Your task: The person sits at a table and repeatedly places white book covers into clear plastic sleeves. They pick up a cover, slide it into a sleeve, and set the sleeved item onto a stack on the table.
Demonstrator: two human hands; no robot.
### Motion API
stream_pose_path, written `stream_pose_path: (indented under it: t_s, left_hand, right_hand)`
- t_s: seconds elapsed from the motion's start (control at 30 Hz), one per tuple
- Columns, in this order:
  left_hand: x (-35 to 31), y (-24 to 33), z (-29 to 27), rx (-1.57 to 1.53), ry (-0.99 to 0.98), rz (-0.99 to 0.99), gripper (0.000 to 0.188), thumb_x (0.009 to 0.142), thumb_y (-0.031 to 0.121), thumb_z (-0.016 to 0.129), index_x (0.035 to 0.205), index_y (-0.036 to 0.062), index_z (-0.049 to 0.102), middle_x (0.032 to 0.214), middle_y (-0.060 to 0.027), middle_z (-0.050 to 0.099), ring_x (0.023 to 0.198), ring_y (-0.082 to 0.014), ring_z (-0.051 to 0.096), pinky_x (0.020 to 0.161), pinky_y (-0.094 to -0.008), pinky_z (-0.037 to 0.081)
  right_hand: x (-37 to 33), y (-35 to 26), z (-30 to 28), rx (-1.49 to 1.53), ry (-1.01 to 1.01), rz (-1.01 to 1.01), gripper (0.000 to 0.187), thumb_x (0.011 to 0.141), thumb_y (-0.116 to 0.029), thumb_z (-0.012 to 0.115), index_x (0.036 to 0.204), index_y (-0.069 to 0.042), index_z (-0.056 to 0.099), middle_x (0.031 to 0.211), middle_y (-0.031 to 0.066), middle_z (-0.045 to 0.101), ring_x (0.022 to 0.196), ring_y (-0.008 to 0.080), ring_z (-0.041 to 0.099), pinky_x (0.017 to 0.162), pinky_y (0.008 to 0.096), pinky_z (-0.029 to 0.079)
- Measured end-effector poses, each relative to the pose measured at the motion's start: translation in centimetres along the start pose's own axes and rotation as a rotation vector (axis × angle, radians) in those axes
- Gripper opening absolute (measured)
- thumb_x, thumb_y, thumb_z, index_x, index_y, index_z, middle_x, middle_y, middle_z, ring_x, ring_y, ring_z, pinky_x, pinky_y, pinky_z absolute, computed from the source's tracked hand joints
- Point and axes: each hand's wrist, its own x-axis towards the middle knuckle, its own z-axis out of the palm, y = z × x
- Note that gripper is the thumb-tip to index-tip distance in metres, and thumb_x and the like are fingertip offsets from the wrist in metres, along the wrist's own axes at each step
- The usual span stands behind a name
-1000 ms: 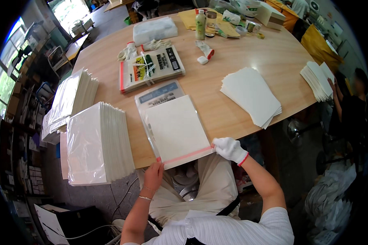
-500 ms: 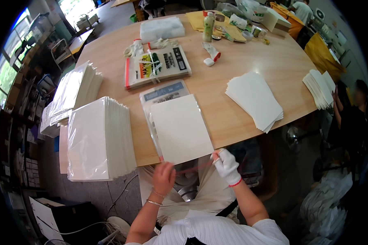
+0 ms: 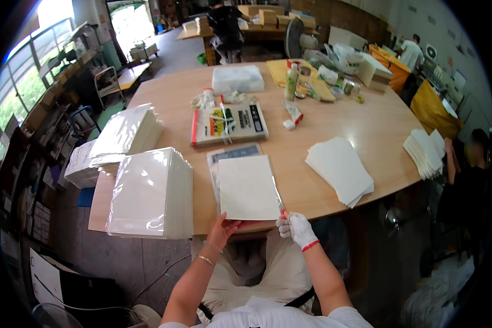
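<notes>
Head view: matte white sheet (image 3: 249,188), glossy plastic (image 3: 279,198) edging it
Left hand (image 3: 220,232): bare, touching corner, grip unclear
Right hand (image 3: 296,228): knit-gloved, pinching plastic's corner
Red strip (image 3: 251,222): hugging sheet's edge, earlier hanging apart

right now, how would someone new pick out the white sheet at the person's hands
On the wooden table, look at the near edge, just right of the nearer wrapped stack. The white sheet has its near corners by the bare left hand and gloved right hand. Unlike the fanned pile farther right, it has clear plastic showing along its right edge.
</notes>
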Motion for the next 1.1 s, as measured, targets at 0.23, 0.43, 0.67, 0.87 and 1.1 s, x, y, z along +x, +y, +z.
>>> stream_pose_path:
  t_s: [0.23,0.43,0.67,0.87,1.1]
  left_hand:
    - [3.3,5.5,8.3,0.208,-0.007,0.222,0.016,0.08,0.015,0.05,0.091,0.0032,0.054,0.082,-0.0045,0.054,0.074,-0.0145,0.054,0.065,-0.0303,0.053]
    - [5.2,8.5,14.2,0.357,-0.145,0.263,0.015,0.081,0.017,0.05,0.09,0.0062,0.056,0.082,-0.0005,0.052,0.074,-0.0108,0.05,0.065,-0.0283,0.051]
    - [2.7,8.8,14.6,0.386,-0.347,0.342,0.022,0.083,0.013,0.048,0.101,0.0018,0.055,0.092,-0.0033,0.058,0.082,-0.0124,0.057,0.072,-0.0302,0.052]
    - [-10.8,13.3,7.1,0.712,-0.092,0.777,0.025,0.084,0.006,0.052,0.107,-0.002,0.051,0.085,-0.0015,0.051,0.079,-0.0106,0.053,0.066,-0.022,0.046]
    - [-16.3,25.5,-11.9,0.829,0.451,0.963,0.034,0.077,0.007,0.044,0.109,-0.0042,0.051,0.096,-0.0058,0.057,0.087,-0.0114,0.052,0.075,-0.0235,0.043]
  right_hand:
    - [1.8,-2.0,-0.8,-0.212,0.026,-0.177,0.01,0.088,-0.017,0.041,0.083,-0.009,0.044,0.069,0.0033,0.051,0.052,0.0115,0.052,0.043,0.0266,0.046]
    - [5.4,-4.8,-0.4,-0.082,0.043,-0.262,0.016,0.087,-0.022,0.047,0.095,-0.007,0.047,0.076,0.0063,0.055,0.059,0.014,0.056,0.048,0.0278,0.05]
    - [5.7,-5.2,1.0,-0.009,-0.144,-0.366,0.039,0.088,-0.014,0.048,0.124,-0.002,0.037,0.091,0.0049,0.055,0.075,0.0169,0.059,0.061,0.0312,0.052]
    - [-0.2,-5.9,11.4,-0.193,-0.17,-0.609,0.027,0.083,-0.002,0.049,0.11,0.0,0.051,0.088,0.003,0.057,0.077,0.0101,0.056,0.066,0.0227,0.046]
    - [1.9,2.2,28.4,-0.653,-0.483,-1.033,0.021,0.081,-0.008,0.049,0.097,0.002,0.059,0.079,0.0127,0.061,0.073,0.0165,0.061,0.062,0.0261,0.047]
